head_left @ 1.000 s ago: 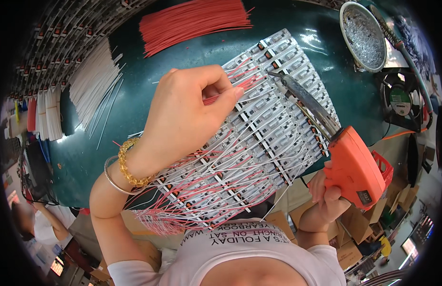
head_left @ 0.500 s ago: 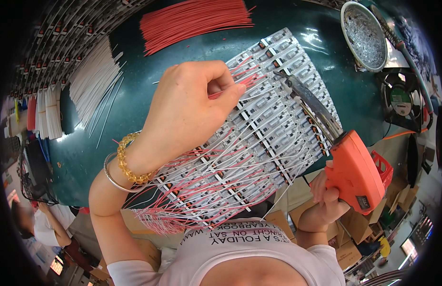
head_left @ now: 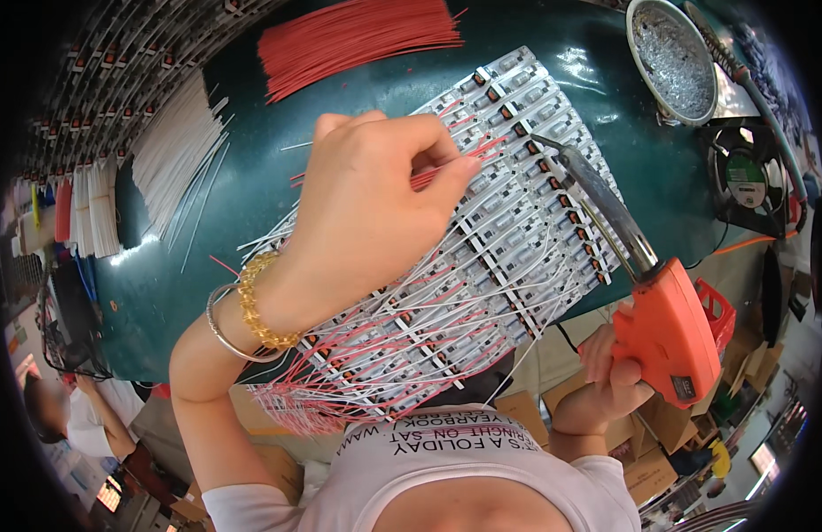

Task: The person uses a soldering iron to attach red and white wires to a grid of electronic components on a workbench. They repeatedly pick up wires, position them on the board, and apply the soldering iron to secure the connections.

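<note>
My left hand [head_left: 371, 199] is closed in a pinch over the panel, its thumb and forefinger on several thin red wires [head_left: 489, 148]. White wire ends stick out behind that hand. My right hand [head_left: 613, 381] is wrapped around the orange-red handle of a soldering gun [head_left: 672, 332]. Its dark tip reaches up and left, close to the free ends of the held wires; whether it touches the panel I cannot tell. Below lies a panel of small white circuit boards [head_left: 517, 239] in rows. Loose red and white wires are strewn over its nearer part.
Bundles of red wires [head_left: 358, 40] and white wires [head_left: 176, 155] lie on the green table [head_left: 242, 208]. A metal bowl of silvery scraps [head_left: 672, 66] and a black fan [head_left: 746, 177] are at the right. Cardboard boxes [head_left: 650, 474] stand below. Another person [head_left: 96, 417] sits lower left.
My left hand has moved a little to the right with the red wires. The soldering gun has shifted slightly right and down, its tip still near the wire ends.
</note>
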The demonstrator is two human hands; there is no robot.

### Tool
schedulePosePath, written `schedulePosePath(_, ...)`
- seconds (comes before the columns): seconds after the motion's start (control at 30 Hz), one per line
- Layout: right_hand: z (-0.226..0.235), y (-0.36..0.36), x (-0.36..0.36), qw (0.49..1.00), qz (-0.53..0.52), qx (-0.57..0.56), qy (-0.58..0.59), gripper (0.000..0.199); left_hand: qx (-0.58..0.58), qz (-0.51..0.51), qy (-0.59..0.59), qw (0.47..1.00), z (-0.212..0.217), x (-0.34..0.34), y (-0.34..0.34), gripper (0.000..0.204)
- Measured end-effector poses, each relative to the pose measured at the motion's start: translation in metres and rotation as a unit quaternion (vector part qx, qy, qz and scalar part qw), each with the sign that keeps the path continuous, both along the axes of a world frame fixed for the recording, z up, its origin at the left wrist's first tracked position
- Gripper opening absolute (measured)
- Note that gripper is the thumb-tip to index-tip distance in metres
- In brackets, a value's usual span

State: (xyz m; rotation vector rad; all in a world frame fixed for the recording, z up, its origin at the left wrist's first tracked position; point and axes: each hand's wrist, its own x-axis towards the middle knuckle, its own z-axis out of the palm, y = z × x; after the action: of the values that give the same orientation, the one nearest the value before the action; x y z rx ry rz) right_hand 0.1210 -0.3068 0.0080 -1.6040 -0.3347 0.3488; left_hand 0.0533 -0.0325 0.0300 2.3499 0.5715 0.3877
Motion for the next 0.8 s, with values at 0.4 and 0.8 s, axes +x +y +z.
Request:
schedulePosePath(0.4, -0.004, 0.0, 0.001, 0.999, 0.043, -0.013, 0.01, 0.069, 0.055, -0.013, 0.014, 0.998, -0.004, 0.008, -0.005, 0.014)
schedulePosePath(0.8, 0.003, 0.004, 0.002, 0.998, 0.058, -0.015, -0.003, 0.075, 0.089, -0.015, 0.013, 0.996, -0.007, 0.009, -0.007, 0.013)
